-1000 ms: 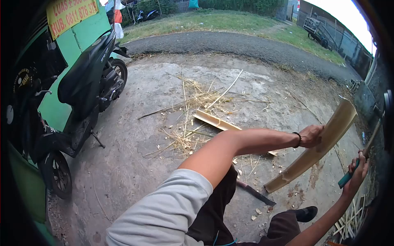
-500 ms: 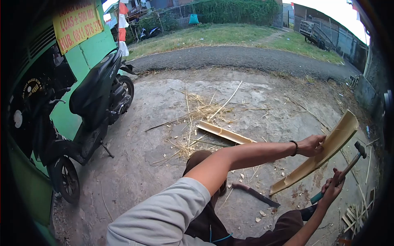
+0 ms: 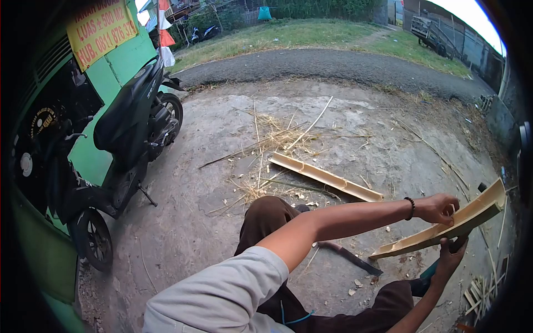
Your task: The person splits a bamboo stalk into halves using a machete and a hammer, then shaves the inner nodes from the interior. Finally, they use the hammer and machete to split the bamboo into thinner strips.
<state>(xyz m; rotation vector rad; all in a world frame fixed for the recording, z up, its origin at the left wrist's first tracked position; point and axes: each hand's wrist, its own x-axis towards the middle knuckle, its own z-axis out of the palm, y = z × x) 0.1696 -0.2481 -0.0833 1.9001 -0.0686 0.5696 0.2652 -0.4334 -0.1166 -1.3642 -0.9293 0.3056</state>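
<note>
Since the frame half a second back, the split bamboo (image 3: 482, 204) has tipped flatter, and my right hand (image 3: 451, 258) has come up under it, taking the hammer (image 3: 429, 271) mostly behind. I judge I am at the step of turning and steadying this piece. Moving it further calls for support from beneath, its low end braced on the ground, and the hammer head kept from knocking it. My right fingers are closed round the hammer's handle, right against the bamboo's underside. My left hand (image 3: 436, 208) is at its hollow side, fingers curled; I cannot tell whether they clamp the edge or only touch it.

My bent knee (image 3: 266, 216) is nearest, left of the bamboo. The machete (image 3: 348, 256) lies with its tip just beside the bamboo's low end, and thin slats (image 3: 478, 295) are heaped to its right. The ground (image 3: 189, 205) is rough, stained concrete, scattered with chips. Beyond the bamboo, to the left, lie another split length (image 3: 327, 178) and stringy shavings (image 3: 277, 137); the scooter (image 3: 125, 122) stands well left of it. Farthest past it run the road (image 3: 311, 64) and grass (image 3: 333, 34).
</note>
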